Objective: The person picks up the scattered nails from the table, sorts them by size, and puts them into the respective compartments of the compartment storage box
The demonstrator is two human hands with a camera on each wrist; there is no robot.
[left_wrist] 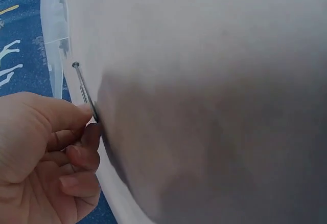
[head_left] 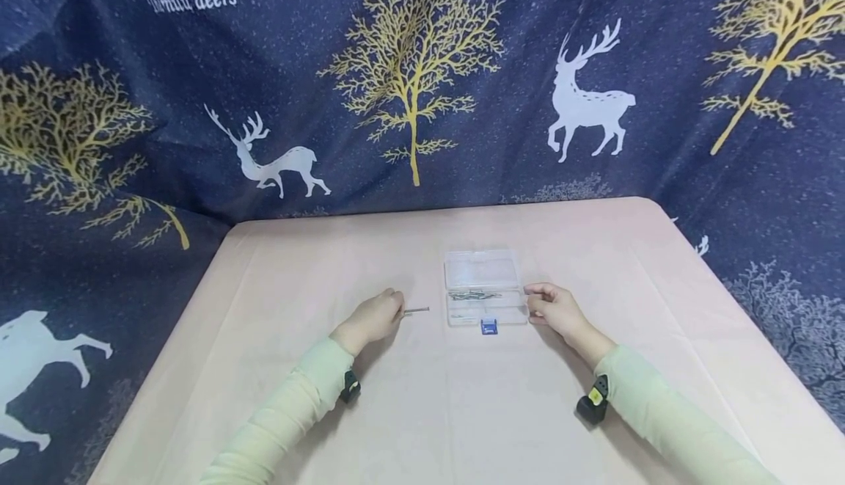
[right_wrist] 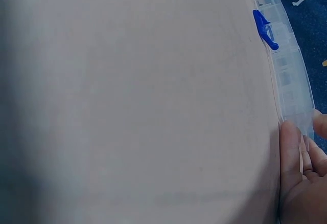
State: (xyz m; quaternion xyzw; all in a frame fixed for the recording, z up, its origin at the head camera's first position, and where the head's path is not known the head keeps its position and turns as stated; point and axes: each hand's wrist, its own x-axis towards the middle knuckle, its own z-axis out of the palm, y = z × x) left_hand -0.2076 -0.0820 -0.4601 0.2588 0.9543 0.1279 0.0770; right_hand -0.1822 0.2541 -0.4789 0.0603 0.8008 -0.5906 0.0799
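Observation:
My left hand [head_left: 375, 316] pinches slim silver nails [left_wrist: 86, 87] between thumb and forefinger, their shafts pointing toward the box. One round flat head shows at the far tip in the left wrist view, and a second shaft lies alongside. The clear plastic box [head_left: 488, 320] stands with its lid [head_left: 480, 270] tipped back. More nails [head_left: 474, 295] lie in its rear compartment, and a few small pale pieces show in the front left one. At the box's right end, my right hand [head_left: 554, 310] grips the wall with thumb and fingers.
A blue latch [head_left: 489, 326] sticks out from the box's front edge. The pink cloth-covered table [head_left: 422, 411] reaches to a dark blue curtain [head_left: 475, 155] printed with deer and trees. A small black camera is strapped to each wrist.

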